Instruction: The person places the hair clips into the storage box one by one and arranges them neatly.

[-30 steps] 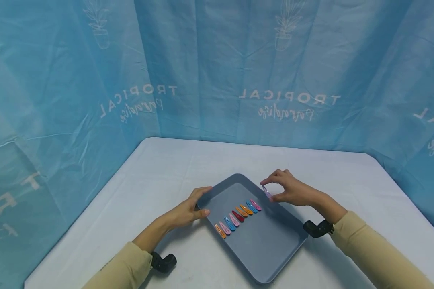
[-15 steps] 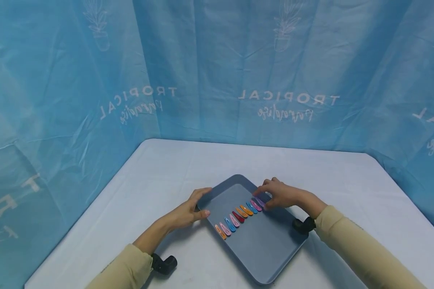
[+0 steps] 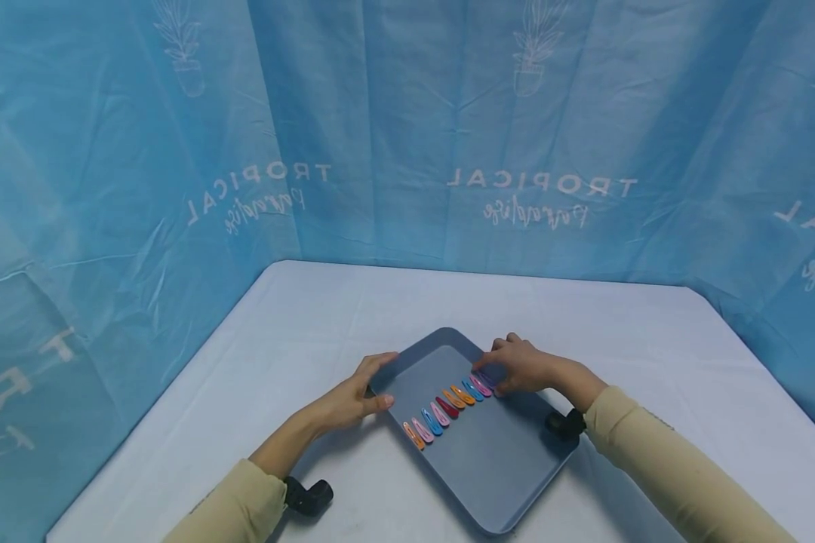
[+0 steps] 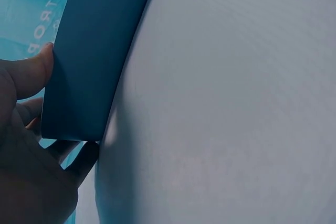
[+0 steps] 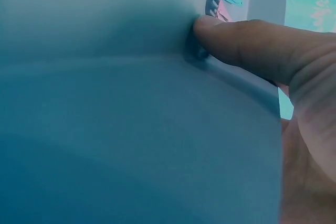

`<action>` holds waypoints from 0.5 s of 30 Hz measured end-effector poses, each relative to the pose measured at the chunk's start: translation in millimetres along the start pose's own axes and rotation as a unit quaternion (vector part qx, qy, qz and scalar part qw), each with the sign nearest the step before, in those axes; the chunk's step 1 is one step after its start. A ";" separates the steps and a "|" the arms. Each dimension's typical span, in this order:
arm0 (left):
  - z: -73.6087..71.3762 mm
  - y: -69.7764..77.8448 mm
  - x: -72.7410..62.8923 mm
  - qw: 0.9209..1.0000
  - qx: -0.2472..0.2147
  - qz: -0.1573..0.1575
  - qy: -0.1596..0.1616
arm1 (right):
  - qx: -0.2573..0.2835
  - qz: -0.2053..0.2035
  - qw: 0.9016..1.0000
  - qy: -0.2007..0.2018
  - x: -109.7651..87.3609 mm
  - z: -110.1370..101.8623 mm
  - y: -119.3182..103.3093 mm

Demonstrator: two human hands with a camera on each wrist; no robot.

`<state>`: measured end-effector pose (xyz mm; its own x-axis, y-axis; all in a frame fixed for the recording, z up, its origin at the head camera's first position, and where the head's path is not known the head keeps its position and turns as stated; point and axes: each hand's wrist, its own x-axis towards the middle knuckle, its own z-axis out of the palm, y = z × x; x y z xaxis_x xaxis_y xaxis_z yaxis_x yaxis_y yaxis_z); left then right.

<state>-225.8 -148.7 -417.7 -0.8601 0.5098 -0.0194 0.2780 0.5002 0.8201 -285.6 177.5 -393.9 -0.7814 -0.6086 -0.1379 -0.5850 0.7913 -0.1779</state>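
Note:
A grey-blue rectangular tray (image 3: pixel 516 460) lies at an angle on the table, with a slanting row of snap hair clips in orange, pink, blue and red, such as the red hair clip (image 3: pixel 447 407). My left hand (image 3: pixel 345 400) grips the tray's left corner, its thumb at the rim; the left wrist view shows fingers against the outside of the tray wall (image 4: pixel 92 61). At the row's far right end, my right hand (image 3: pixel 528 367) pinches a purple hair clip (image 3: pixel 488 376) down at the tray floor, beside a pink one. In the right wrist view the thumb (image 5: pixel 236 40) hides that clip.
White cloth covers the table (image 3: pixel 326 317) around the tray. Blue printed curtains (image 3: pixel 407 136) hang behind and at both sides. The tray's raised wall (image 5: pixel 131 140) runs beneath my right hand. A black wrist mount (image 3: pixel 565 424) overhangs the tray's right side.
My right hand has carried the purple hair clip from above the tray's right rim down and left to the row's end. The left hand and tray have stayed put.

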 end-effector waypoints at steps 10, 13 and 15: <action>0.4 -0.2 -2.3 1.000 -0.017 -0.005 0.010 | 0.063 -0.010 0.998 0.022 -16.4 -8.8 -1.8; -2.0 0.0 -4.1 0.999 -0.020 0.001 0.036 | 0.107 -0.011 0.992 0.066 -29.2 -17.0 0.4; -4.4 1.0 -5.3 0.998 -0.012 0.013 0.066 | 0.116 -0.007 0.987 0.108 -39.4 -21.7 2.6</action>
<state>-222.8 -154.0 -414.3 -0.9017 0.4257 0.0760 0.2918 0.4694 0.8333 -260.9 204.8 -367.8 -0.8160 -0.5735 0.0728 -0.5506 0.7327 -0.3999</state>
